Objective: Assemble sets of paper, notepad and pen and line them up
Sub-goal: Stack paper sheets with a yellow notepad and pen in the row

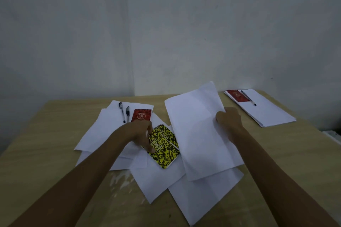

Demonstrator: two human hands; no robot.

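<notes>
One set (258, 107) finished at table (55, 125)'s far right corner — more left. Right hand (228, 119) pinching sheet (199, 134); left hand (142, 134) gripping yellow notepad (164, 145); red notepad (141, 115), two pens (124, 112) loose mid-table.

Pale wooden table (55, 125) with worn, whitish patch near front edge, stood against plain grey-white wall (166, 24), dim light.

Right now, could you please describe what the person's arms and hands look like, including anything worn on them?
Both forearms are bare for their whole visible length: no sleeves, gloves, watch or bracelets. The left hand and right hand show no rings, though dim light and blur could hide small details.
</notes>
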